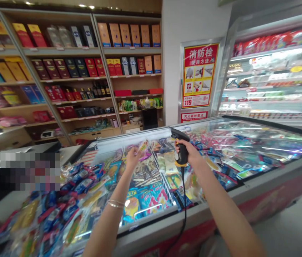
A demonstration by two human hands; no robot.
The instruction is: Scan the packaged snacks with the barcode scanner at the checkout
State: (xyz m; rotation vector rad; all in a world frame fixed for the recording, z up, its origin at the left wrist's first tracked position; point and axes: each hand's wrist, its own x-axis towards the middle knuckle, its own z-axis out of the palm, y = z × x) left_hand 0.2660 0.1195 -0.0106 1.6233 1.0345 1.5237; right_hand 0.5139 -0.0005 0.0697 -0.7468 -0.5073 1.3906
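Observation:
Over the chest freezer (pixel 206 210), my right hand (pixel 192 151) grips a black and yellow barcode scanner (pixel 181 153) by its handle, and a dark cord hangs from it. My left hand (pixel 132 157), with bangles on the wrist, is closed on a small wrapped ice cream (pixel 142 145) in a clear, colourful wrapper. Beneath the hands lie many packaged ice creams in wire-divided sections, among them blue packs (pixel 147 200) near the front and pale packs (pixel 170 164) below the scanner.
A large heap of wrapped ice creams (pixel 60 210) covers the left end. Glass lids (pixel 247 142) lie over the right part. Shelves of boxed bottles (pixel 70 67) stand behind, a lit refrigerated display (pixel 274 85) at the right. A blurred patch hides something at the left.

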